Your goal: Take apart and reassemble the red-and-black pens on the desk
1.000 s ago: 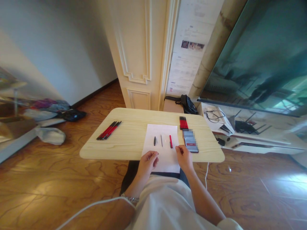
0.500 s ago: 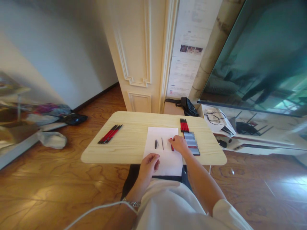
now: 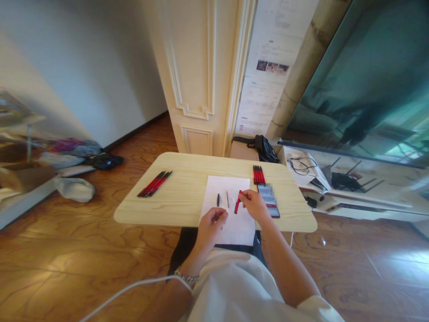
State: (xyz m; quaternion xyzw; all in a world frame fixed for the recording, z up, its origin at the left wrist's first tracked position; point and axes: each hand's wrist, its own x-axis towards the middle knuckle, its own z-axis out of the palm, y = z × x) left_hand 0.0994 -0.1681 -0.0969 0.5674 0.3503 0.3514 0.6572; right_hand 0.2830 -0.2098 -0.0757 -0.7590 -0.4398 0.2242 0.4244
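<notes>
My right hand [image 3: 254,203] is closed on a red pen barrel [image 3: 237,203], pinching its upper end and holding it slanted over the right part of a white paper sheet [image 3: 231,230]. Over the sheet's left front part is my left hand [image 3: 213,222], fingers curled and thumb close to the index finger; whether anything small is between them cannot be made out. Beyond it on the paper lie a short black pen part [image 3: 218,200] and a thin dark pen refill [image 3: 227,199], side by side. Neither hand touches these two.
Several red and black pens [image 3: 154,184] lie together at the left of the wooden table [image 3: 182,197]. More pens [image 3: 258,175] sit in a row at the right, just beyond a phone [image 3: 270,206]. A white cable [image 3: 134,285] crosses near my left wrist.
My right hand has picked up the red barrel from beside the refill and tilted it leftward. My left hand has moved slightly right and forward, toward the barrel.
</notes>
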